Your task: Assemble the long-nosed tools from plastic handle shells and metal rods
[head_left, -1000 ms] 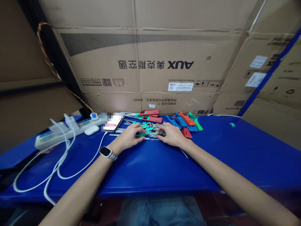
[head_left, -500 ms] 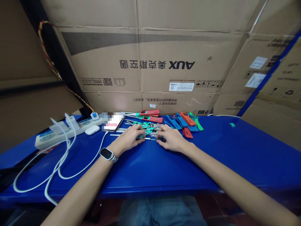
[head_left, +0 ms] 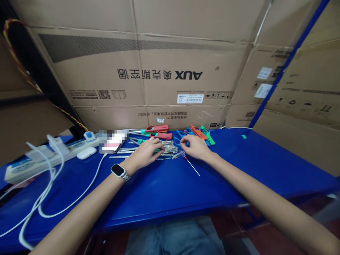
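Observation:
My left hand (head_left: pixel 147 153), with a watch (head_left: pixel 119 171) on its wrist, rests over a pile of lighter parts. Its fingers are curled inward, and a bit of green shows at their tips; what they grip is mostly hidden. Metal tubes (head_left: pixel 120 157) stick out to its left, and clear and silver lighter innards (head_left: pixel 170 148) lie to its right. My right hand (head_left: pixel 196 147) is closed, thumb and fingertips together beside a blue lighter casing (head_left: pixel 177 141). Whether it grips the casing cannot be made out. A thin screwdriver (head_left: pixel 192 167) lies just below it, shaft slanting toward me.
Red lighters (head_left: pixel 159 135) with long metal tubes lie behind my left hand. An orange casing (head_left: pixel 198 132) and a green casing (head_left: pixel 209 138) lie behind my right. At left are a phone (head_left: pixel 114 141), a white case (head_left: pixel 86 153), a power strip (head_left: pixel 21 171) and white cables.
The view has turned to the right. My right hand has come off the small parts toward the blue casings, and the screwdriver now shows on the table. My left hand remains at the pile.

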A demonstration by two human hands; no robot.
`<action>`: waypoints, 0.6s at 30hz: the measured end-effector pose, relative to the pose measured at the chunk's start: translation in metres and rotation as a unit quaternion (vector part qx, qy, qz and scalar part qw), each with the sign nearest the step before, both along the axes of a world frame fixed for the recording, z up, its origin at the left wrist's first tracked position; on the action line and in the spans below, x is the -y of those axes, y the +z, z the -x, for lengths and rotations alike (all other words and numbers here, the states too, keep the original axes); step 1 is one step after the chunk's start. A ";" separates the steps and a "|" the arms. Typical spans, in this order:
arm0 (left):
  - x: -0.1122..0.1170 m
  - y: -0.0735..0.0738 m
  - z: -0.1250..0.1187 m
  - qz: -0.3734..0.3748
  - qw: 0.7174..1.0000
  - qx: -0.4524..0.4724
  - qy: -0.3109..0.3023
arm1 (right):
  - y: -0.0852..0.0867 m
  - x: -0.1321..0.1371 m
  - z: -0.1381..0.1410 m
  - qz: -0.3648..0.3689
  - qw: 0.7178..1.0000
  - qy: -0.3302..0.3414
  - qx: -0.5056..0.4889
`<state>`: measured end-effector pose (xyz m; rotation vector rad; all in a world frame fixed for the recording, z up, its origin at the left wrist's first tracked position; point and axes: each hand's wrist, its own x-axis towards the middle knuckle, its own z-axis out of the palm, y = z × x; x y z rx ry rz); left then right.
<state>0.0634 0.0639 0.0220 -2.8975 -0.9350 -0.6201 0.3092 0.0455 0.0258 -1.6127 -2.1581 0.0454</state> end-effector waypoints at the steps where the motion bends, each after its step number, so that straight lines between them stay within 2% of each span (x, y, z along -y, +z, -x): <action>1: -0.006 0.002 -0.010 -0.006 1.000 -0.010 -0.008 | 0.002 -0.003 -0.007 -0.001 0.999 -0.030 0.028; 4: -0.026 0.006 -0.040 -0.017 0.999 -0.039 -0.016 | 0.006 -0.012 -0.017 -0.006 0.994 -0.052 0.100; 8: -0.047 0.007 -0.068 -0.015 0.997 -0.076 0.027 | 0.006 -0.018 -0.011 0.005 0.985 -0.037 0.166; 11: -0.055 0.005 -0.075 -0.019 0.996 -0.084 0.035 | 0.006 -0.019 -0.005 0.007 0.980 -0.050 0.194; 18: -0.076 0.003 -0.089 -0.039 0.992 -0.108 0.059 | 0.007 -0.025 -0.012 0.022 0.979 -0.080 0.184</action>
